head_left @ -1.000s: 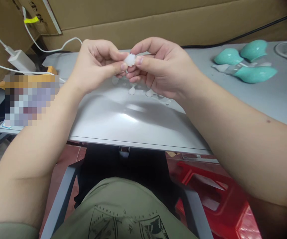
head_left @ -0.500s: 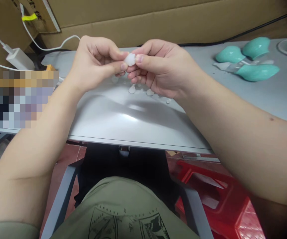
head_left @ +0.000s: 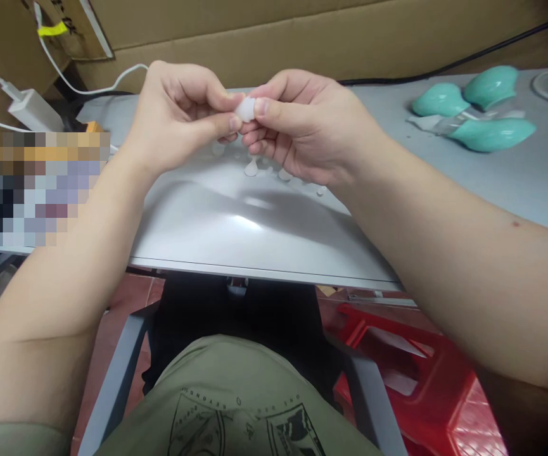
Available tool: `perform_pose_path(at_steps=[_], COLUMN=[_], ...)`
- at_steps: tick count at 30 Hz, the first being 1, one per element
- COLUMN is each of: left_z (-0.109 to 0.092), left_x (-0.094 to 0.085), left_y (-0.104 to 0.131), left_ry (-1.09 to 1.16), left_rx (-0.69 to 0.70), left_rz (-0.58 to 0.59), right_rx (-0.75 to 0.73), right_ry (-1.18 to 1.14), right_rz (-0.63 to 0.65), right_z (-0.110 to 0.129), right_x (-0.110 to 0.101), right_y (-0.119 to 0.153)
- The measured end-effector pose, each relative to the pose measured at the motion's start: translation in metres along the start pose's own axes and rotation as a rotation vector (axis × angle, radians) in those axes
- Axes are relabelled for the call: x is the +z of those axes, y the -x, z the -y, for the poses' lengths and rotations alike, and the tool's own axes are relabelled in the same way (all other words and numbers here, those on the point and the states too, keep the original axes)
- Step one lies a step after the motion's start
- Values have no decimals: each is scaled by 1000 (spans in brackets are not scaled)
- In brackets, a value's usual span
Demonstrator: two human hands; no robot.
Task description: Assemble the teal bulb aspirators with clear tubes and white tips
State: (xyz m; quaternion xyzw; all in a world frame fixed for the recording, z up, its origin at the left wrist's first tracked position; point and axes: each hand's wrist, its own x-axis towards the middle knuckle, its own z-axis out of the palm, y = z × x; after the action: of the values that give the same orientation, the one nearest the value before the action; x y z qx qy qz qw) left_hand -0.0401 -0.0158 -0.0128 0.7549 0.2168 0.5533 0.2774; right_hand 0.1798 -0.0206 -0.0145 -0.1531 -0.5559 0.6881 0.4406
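A small white, translucent piece (head_left: 246, 109) is pinched between both hands above the table. My left hand (head_left: 183, 117) grips its left side with thumb and forefinger. On its right side, the thumb and fingertips of my right hand (head_left: 302, 123) press against it, the other fingers curled beneath. Its exact kind is partly hidden by the fingertips. Below the hands, several small translucent pieces lie on the table, among them a drop-shaped one (head_left: 251, 168) and a small round one (head_left: 321, 190). Others are partly covered by my right hand.
Glossy turquoise shells (head_left: 492, 134) with clear parts lie on the table (head_left: 197, 234) at the right. A white charger (head_left: 36, 109) with cables stands at the left, near a blurred-out patch. Cardboard (head_left: 254, 44) walls the back. A red stool (head_left: 426, 380) is below right.
Both hands still pinch the white piece, which appears slightly turned and shifted a little left and up. The whole view has shifted slightly too.
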Motion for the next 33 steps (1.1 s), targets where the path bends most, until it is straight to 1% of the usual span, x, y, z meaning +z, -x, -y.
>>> perform_pose_path(at_steps=[3, 5, 6, 8, 10, 11, 12, 15, 19, 21, 22, 25, 28, 30, 33], left_z=[-12, -22, -26, -30, -31, -30, -30, -31, -34, -33, -33, -32, -32, -32, -28], left_x=[-2, -4, -6, -11, -19, -22, -26, -32, -30, -26, -24, -18, -16, -17, -21], left_y=[2, 4, 4, 4, 4, 4, 4, 5, 5, 6, 6, 7, 7, 7, 5], left_ry=[-42, -86, -106, -168, -273, -324, -370, -455, -569, -600, -610, -630, -599, -573, -546], left_rx=[-33, -76, -87, -85, -78, -92, -122, -256, -437, -494, -503, -507, -504, -463, -362], left_rz=[-26, -47, -56, -40, 28, 67, 108, 235, 447, 508, 514, 499, 491, 428, 278], right_rx=[-43, -81, -110, -217, -339, -378, -399, -370, -280, -251, -242, -242, -228, -218, -210], right_ry=[62, 170, 286, 637, 1015, 1138, 1209, 1380, 1690, 1771, 1808, 1845, 1845, 1828, 1791], right_rz=[-24, -36, -37, -41, -31, -23, -17, 7, 64, 84, 87, 75, 82, 81, 76], right_z=[4, 9, 12, 16, 18, 17, 16, 11, 5, 2, 1, -3, -4, -6, -10], right_x=[5, 5, 3, -2, -9, -12, -14, -13, -3, 1, 2, 4, 4, 5, 6], right_y=[0, 0, 1, 2, 2, 1, 0, -4, -7, -6, -6, -6, -6, -6, -8])
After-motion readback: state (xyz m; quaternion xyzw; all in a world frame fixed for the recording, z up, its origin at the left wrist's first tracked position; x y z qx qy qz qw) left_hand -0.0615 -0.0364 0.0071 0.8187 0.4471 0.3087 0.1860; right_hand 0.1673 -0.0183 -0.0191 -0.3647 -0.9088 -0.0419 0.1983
